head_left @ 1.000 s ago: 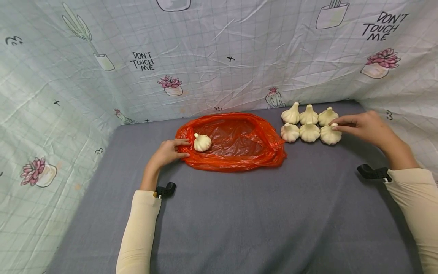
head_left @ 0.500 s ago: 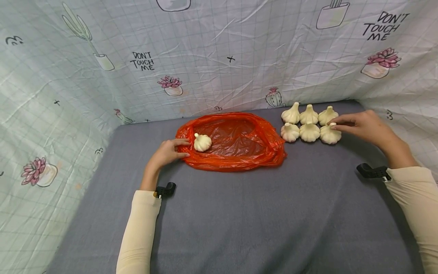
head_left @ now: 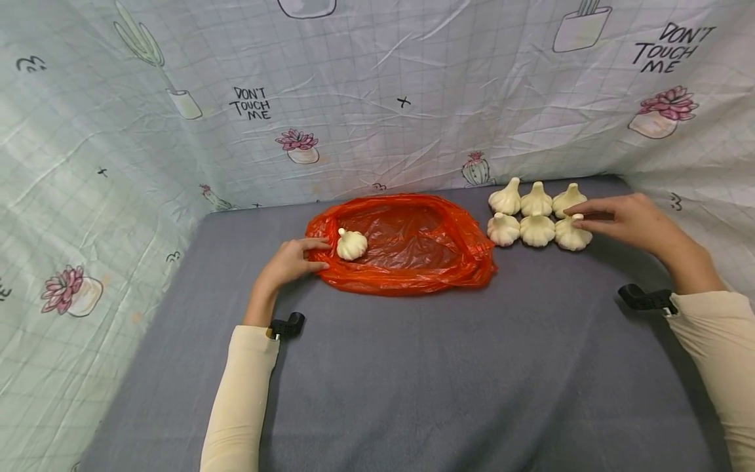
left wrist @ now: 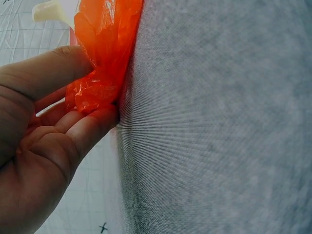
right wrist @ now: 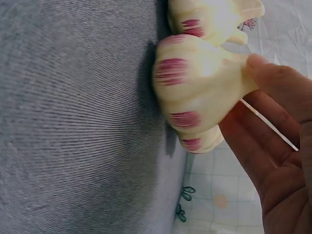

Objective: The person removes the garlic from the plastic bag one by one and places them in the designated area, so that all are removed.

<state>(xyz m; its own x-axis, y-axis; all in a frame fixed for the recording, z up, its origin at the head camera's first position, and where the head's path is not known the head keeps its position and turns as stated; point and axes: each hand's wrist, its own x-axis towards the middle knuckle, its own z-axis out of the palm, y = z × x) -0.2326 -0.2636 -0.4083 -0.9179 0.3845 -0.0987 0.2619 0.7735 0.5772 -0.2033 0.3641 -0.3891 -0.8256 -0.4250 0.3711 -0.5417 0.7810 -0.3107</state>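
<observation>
An orange-red plastic bag (head_left: 401, 283) lies spread open on the grey cloth in the head view. One garlic bulb (head_left: 352, 246) sits inside at its left end. My left hand (head_left: 288, 263) pinches the bag's left edge; thumb and fingers hold the crumpled plastic (left wrist: 105, 68) in the left wrist view. At the right, several garlic bulbs (head_left: 536, 231) stand in two rows. My right hand (head_left: 643, 226) pinches the stem of the front right garlic bulb (head_left: 571, 236). In the right wrist view this garlic bulb (right wrist: 190, 83) shows pink streaks and appears to rest on the cloth.
Grey cloth (head_left: 401, 373) covers the table. A pale printed curtain (head_left: 366, 78) with plant drawings hangs behind the table and along its sides. Each wrist bears a small black camera, one by the left sleeve (head_left: 242, 380) and one by the right sleeve (head_left: 710, 328).
The head view has shifted slightly. Both hands keep their places, the left at the bag's edge and the right on the garlic stem.
</observation>
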